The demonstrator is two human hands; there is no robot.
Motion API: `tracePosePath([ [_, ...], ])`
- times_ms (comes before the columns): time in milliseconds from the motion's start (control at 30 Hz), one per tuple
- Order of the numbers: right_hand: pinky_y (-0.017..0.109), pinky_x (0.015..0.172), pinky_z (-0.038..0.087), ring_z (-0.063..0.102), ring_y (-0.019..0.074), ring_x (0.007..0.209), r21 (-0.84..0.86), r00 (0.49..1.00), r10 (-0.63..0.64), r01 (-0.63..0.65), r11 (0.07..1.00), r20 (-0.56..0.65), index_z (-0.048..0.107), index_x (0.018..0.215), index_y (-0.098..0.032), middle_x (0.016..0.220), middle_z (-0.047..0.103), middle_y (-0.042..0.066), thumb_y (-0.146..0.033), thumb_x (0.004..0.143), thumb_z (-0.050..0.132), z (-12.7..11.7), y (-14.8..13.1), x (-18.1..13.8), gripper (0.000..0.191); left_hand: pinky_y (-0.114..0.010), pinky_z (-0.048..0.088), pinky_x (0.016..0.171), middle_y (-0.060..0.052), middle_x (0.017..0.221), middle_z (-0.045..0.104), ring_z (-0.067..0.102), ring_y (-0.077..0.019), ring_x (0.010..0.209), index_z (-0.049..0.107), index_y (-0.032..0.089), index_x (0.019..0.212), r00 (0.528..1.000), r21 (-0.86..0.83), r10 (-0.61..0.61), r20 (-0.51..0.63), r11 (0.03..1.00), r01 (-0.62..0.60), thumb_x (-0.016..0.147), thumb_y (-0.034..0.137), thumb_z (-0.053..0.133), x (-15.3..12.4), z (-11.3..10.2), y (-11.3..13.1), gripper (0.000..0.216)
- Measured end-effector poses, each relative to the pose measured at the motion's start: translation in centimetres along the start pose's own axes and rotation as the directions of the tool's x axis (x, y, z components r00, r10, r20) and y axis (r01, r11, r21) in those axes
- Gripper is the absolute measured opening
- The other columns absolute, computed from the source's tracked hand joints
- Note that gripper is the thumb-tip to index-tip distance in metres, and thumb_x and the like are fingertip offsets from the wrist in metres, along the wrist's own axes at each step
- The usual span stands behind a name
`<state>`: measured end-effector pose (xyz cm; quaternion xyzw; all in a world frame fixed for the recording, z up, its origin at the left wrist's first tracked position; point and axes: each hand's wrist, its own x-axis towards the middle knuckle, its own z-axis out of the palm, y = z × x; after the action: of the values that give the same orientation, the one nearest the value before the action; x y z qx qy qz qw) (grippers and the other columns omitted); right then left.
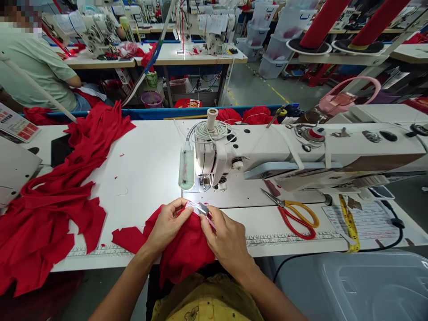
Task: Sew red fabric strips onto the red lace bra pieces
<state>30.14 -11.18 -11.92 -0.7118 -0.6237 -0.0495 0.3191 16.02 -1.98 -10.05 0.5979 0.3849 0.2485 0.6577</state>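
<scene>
Left hand pinches the upper edge of a red cloth, thumb and fingers pressed together beside a small white piece at that edge. Right hand has its fingers closed around a pair of small metal snips, whose tips sit right at the white piece; whether the blades touch it is too small to tell. The cloth lies at the front edge of the tabletop, just in front of the sewing machine, and its lower part hangs over that edge toward the person's yellow garment.

To the left, a long heap of red fabric spreads across the tabletop and drapes over the front. A flat red piece lies near the left forearm; I cannot tell whether it joins the held cloth. Well to the right of the hands rest scissors with red and yellow handles, their blades pointing toward the machine. Farther right, a yellow measuring tape lies across a printed sheet. Beyond the tabletop, at upper left, a co-worker in a pale green shirt sits near another machine.
</scene>
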Motion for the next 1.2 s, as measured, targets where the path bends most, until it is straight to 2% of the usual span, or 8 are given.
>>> tracePosePath([
  [133,0.025,0.055,0.041,0.067,0.0138,0.060,0.022,0.998,0.029,-0.027,0.999,-0.063,0.063,0.104,-0.015,0.072,0.072,0.002,-0.029,0.102,0.046,-0.12,0.03,0.01,0.022,-0.025,0.050,0.078,-0.001,0.091,0.072,0.064,-0.0183,0.085,0.069,0.019,0.092,1.000,0.020,-0.012,-0.004,1.000,0.012,0.088,0.042,0.062,-0.01,0.06,0.14,0.025],
  [267,0.026,0.059,0.044,0.070,0.0145,0.068,0.014,0.999,-0.042,0.042,0.999,-0.013,0.064,0.106,-0.015,0.085,0.075,0.005,-0.027,0.101,0.048,-0.27,-0.10,-0.05,0.021,-0.026,0.051,0.080,-0.002,0.091,0.072,0.064,-0.0179,0.084,0.069,0.018,0.093,1.000,0.027,0.001,0.005,1.000,-0.001,0.089,0.043,0.062,0.05,0.00,0.01,0.026],
  [367,0.026,0.058,0.044,0.071,0.0148,0.070,-0.006,0.998,-0.048,0.048,0.999,0.036,0.064,0.105,-0.015,0.086,0.075,0.005,-0.027,0.102,0.047,-0.17,-0.16,-0.10,0.022,-0.026,0.051,0.081,-0.001,0.091,0.072,0.064,-0.0175,0.084,0.070,0.019,0.093,1.000,0.039,0.020,-0.002,0.999,-0.020,0.089,0.041,0.062,0.13,-0.04,-0.20,0.024],
  [700,0.027,0.058,0.044,0.071,0.0149,0.070,-0.028,0.999,-0.035,0.036,0.999,0.024,0.064,0.107,-0.015,0.088,0.076,0.004,-0.028,0.102,0.045,0.28,-0.20,-0.17,0.023,-0.025,0.050,0.080,-0.001,0.090,0.071,0.063,-0.0163,0.082,0.069,0.018,0.092,0.999,0.036,0.034,0.000,0.999,-0.034,0.090,0.036,0.061,0.16,-0.05,-0.35,0.019],
  [900,0.028,0.053,0.042,0.065,0.0147,0.057,-0.071,0.994,-0.018,0.010,0.997,-0.103,0.063,0.104,-0.015,0.071,0.071,0.003,-0.026,0.102,0.048,0.31,-0.31,-0.05,0.020,-0.024,0.049,0.078,-0.001,0.090,0.072,0.063,-0.0168,0.084,0.070,0.018,0.093,1.000,0.037,0.013,0.000,0.999,-0.013,0.090,0.037,0.061,0.13,-0.06,-0.48,0.021],
  [1033,0.027,0.058,0.043,0.068,0.0140,0.064,-0.066,0.996,-0.074,0.071,0.995,-0.048,0.064,0.106,-0.015,0.082,0.075,0.004,-0.027,0.102,0.047,0.03,-0.35,-0.06,0.021,-0.024,0.050,0.078,-0.001,0.089,0.071,0.064,-0.0171,0.084,0.069,0.018,0.092,1.000,0.059,0.021,0.002,0.998,-0.021,0.091,0.040,0.060,0.05,-0.09,-0.39,0.024],
  [1200,0.026,0.057,0.040,0.067,0.0123,0.064,-0.077,0.996,-0.076,0.072,0.994,-0.050,0.065,0.104,-0.014,0.080,0.074,0.003,-0.026,0.101,0.049,0.33,-0.34,-0.17,0.020,-0.024,0.050,0.078,-0.001,0.089,0.071,0.064,-0.0163,0.084,0.069,0.017,0.092,0.999,0.087,0.035,0.001,0.996,-0.035,0.093,0.038,0.058,0.01,-0.09,-0.26,0.024],
])
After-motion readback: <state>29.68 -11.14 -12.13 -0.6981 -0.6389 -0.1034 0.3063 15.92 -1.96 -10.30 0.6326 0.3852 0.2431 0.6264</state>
